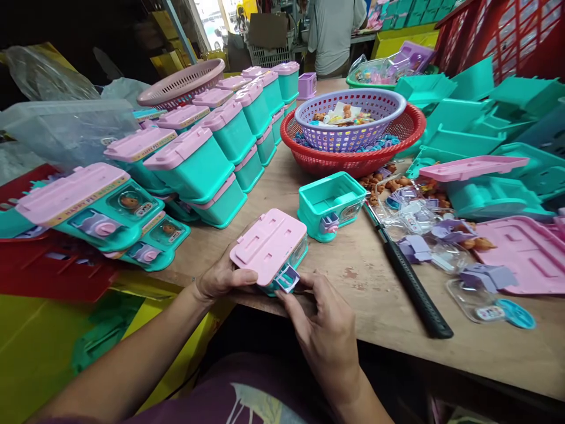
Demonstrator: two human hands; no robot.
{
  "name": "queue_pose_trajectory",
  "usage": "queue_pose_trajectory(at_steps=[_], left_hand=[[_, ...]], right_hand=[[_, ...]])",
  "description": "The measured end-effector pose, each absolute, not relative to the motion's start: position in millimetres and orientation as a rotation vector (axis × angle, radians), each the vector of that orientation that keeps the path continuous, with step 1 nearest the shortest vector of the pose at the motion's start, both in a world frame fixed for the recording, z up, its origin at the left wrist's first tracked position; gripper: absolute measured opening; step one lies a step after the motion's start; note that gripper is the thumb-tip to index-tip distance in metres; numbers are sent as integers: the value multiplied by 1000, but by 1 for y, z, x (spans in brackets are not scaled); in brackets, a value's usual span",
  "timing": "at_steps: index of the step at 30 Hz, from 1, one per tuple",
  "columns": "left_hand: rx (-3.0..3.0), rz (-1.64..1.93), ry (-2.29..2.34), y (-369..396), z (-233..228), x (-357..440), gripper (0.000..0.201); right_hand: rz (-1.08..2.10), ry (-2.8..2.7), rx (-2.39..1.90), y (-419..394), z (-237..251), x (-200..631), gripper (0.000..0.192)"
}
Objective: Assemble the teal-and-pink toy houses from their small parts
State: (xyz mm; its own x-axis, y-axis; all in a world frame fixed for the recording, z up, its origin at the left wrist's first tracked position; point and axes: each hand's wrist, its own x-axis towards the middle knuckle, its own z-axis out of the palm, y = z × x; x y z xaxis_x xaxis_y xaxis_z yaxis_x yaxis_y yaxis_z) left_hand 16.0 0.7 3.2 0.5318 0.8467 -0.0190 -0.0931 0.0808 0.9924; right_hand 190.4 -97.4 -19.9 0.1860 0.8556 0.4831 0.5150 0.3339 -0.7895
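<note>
Near the table's front edge, my left hand (221, 278) grips a small toy house (268, 242) with a pink lid and teal body, thumb along the lid's edge. At the house's front, the thumb and fingers of my right hand (329, 321) close around a small lavender drawer (288, 279), which sticks out of the body. The far fingers of my left hand are hidden beneath the house. Just behind it stands a lidless teal toy house (331, 203) with a lavender drawer and a clear window in its front.
Stacked lidded toy houses (189, 159) line the left side. A purple basket (348, 118) sits inside a red basket (291, 147) at the back. A black-handled tool (412, 288) lies to the right, beside clear covers, lavender parts and teal bodies (468, 129). A person (333, 35) stands beyond.
</note>
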Motion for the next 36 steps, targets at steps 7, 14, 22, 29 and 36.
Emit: queue_pose_trajectory(at_steps=[7, 14, 22, 29, 36], left_hand=[[1319, 820, 755, 1, 0, 16, 88], [1368, 896, 726, 1, 4, 22, 93], [1424, 898, 697, 3, 3, 22, 84], [1475, 882, 678, 4, 0, 19, 76], [1491, 875, 657, 5, 2, 20, 76]], right_hand=[[440, -1458, -1239, -95, -21, 190, 20], [259, -1752, -1196, -103, -15, 232, 39], [203, -1864, -1558, -101, -1, 266, 36], [231, -1839, -1817, -87, 6, 238, 19], [-238, -1984, -1746, -77, 3, 241, 15]])
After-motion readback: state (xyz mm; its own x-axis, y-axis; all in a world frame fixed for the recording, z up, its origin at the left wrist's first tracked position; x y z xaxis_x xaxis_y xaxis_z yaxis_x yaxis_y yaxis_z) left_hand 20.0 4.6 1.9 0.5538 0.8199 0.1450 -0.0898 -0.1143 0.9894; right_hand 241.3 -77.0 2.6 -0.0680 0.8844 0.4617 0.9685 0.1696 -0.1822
